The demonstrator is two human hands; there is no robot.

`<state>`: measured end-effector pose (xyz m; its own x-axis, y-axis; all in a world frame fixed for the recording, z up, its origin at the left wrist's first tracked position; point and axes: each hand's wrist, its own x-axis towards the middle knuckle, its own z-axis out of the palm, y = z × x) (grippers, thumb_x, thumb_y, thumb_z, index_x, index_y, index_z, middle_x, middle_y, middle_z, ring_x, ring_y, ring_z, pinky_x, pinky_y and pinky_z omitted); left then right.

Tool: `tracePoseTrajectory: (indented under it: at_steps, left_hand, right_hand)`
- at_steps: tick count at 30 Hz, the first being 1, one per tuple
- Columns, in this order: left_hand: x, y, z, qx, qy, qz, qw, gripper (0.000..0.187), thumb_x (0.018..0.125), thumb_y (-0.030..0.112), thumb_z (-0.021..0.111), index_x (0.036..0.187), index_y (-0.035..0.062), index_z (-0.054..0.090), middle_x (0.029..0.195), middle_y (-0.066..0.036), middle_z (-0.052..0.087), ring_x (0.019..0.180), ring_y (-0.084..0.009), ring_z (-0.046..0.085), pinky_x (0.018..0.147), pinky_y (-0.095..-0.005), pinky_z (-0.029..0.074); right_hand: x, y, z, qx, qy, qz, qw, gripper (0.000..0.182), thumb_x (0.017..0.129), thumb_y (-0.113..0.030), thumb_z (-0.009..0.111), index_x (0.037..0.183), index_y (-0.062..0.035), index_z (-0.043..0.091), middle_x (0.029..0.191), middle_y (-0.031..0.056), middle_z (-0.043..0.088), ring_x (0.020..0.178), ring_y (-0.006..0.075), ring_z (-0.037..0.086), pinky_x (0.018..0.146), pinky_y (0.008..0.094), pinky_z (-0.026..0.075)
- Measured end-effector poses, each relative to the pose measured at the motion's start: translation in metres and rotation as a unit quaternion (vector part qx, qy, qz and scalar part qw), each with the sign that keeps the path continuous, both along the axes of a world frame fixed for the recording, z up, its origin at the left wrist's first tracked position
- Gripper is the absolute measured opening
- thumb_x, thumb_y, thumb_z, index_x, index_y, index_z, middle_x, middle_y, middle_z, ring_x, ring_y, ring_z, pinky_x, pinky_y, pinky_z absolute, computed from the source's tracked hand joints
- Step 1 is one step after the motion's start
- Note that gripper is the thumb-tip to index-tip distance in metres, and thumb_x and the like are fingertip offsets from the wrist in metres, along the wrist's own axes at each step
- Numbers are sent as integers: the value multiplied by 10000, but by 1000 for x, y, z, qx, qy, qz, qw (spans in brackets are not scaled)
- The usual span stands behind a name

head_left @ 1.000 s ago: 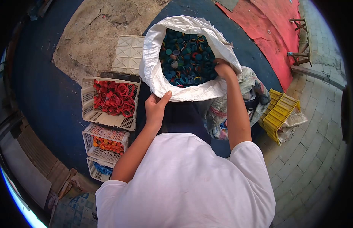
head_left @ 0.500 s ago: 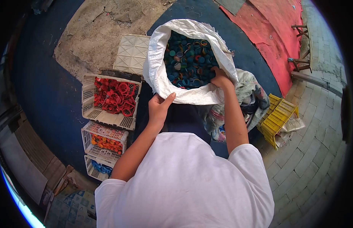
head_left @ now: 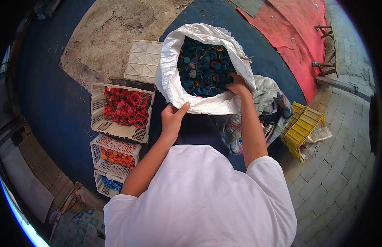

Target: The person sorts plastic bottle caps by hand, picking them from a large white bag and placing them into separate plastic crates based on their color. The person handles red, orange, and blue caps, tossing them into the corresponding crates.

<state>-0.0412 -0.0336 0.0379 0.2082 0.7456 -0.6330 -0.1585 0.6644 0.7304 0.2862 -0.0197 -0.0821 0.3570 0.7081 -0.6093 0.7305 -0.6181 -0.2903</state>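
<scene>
A white woven sack stands before me with its mouth rolled outward. Inside lie many plastic bottle caps, mostly dark blue-green, with some orange, yellow and pale ones. My left hand pinches the near left rim of the sack, thumb on top and fingers underneath. My right hand reaches over the near right rim into the sack and rests at the edge of the caps. Its thumb and forefinger are apart; the other fingertips are partly hidden, and no held cap can be made out.
Left of the sack, a white crate holds red plastic rings. Below it are a crate with orange caps and one with blue pieces. At right sit a crumpled patterned sack and a yellow crate.
My right hand has shifted slightly left among the caps. My left hand keeps its grip on the sack rim. The whole view has moved a little.
</scene>
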Motion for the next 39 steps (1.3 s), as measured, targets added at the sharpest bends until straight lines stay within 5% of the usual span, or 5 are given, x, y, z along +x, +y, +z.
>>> tracePoseTrajectory:
  at_steps: [24, 28, 31, 35, 39]
  left_hand:
    - [-11, -1, 1, 39, 33, -10, 999, 322, 929, 168, 730, 1177, 6, 604, 1023, -33, 639, 853, -85, 577, 781, -260, 474]
    - [-16, -6, 8, 221, 200, 54, 953, 337, 917, 86, 688, 1210, 5, 543, 1126, -91, 569, 915, -148, 571, 795, -281, 481]
    - [-20, 9, 22, 454, 290, 8, 843, 315, 899, 52, 679, 1189, 8, 562, 1093, -97, 582, 904, -179, 584, 822, -300, 492]
    - [6, 32, 31, 356, 114, -74, 924, 277, 910, 65, 668, 1174, 16, 601, 1124, -99, 624, 1011, -190, 619, 897, -320, 492]
    - [53, 61, 13, 71, -101, -33, 992, 386, 995, 242, 587, 1325, 55, 520, 1315, -88, 554, 1191, -195, 553, 1032, -340, 437]
  right_hand:
    - [-4, -2, 14, 70, 69, -106, 989, 546, 718, -233, 780, 1235, -84, 683, 1189, 180, 685, 1069, 319, 663, 941, 394, 514]
    - [-7, 0, 18, 89, 200, -177, 959, 547, 777, -190, 773, 1275, -10, 635, 1102, 152, 679, 943, 220, 664, 787, 323, 554]
    - [-18, 0, 33, 137, 288, -230, 919, 485, 824, -136, 752, 1270, 5, 622, 1082, 96, 677, 926, 173, 658, 740, 282, 555]
    - [-34, 4, 66, 179, 374, -248, 876, 356, 860, -103, 728, 1197, -26, 646, 1053, 43, 676, 917, 119, 646, 711, 271, 553]
    - [-62, 9, 112, 235, 389, -206, 866, 332, 811, -94, 736, 1130, -32, 670, 997, 35, 663, 834, 97, 630, 695, 265, 558]
